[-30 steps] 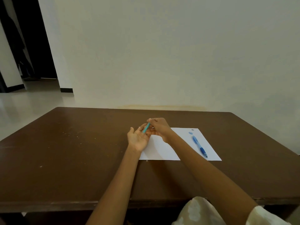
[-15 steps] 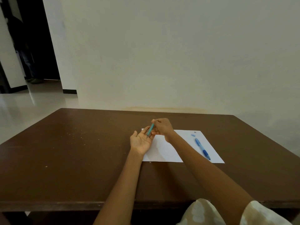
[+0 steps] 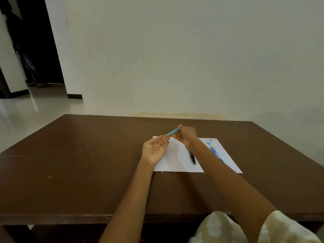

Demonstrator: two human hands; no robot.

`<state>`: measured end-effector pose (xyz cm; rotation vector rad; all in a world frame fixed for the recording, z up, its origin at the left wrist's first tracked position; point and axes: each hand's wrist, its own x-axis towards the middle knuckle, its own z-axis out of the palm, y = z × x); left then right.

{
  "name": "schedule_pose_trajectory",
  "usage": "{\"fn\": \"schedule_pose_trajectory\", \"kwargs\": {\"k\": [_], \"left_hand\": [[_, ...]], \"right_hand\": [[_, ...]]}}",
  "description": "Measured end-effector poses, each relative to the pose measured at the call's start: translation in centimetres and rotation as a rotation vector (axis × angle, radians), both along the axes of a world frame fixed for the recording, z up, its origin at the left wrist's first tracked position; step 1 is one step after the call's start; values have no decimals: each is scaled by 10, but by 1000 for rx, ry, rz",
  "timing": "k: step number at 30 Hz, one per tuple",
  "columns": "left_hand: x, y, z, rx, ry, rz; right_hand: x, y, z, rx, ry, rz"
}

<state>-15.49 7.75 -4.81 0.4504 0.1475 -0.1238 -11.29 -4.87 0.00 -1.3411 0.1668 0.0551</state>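
Right grip [image 3: 186,138] pinching teal pen barrel [image 3: 173,132] by far end, above counter [image 3: 87,163]. Barrel slants down toward left grip [image 3: 155,148]; contact with fingertips unclear. Left grip palm up, fingers spread, holding nothing, over left edge of white paper [image 3: 177,160]. Black pen [image 3: 192,158], blue pen [image 3: 216,153], small blue piece [image 3: 208,142] lying on paper.

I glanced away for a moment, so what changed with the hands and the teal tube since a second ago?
The right hand, pinching the teal tube, drew it up and rightward off the fingers of the left hand, which now lies flatter, palm up, holding nothing. A black pen has come into view by the right wrist. Blue pen and paper stayed put.
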Motion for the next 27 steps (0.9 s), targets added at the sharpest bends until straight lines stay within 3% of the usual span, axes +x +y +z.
{"fn": "schedule_pose_trajectory", "kwargs": {"k": [15, 27], "left_hand": [[1, -10, 0, 281, 4, 43], [14, -33, -2, 1109, -122, 49]], "right_hand": [[-3, -22, -16, 27, 89, -26], [-8, -32, -18, -32, 109, -27]]}}
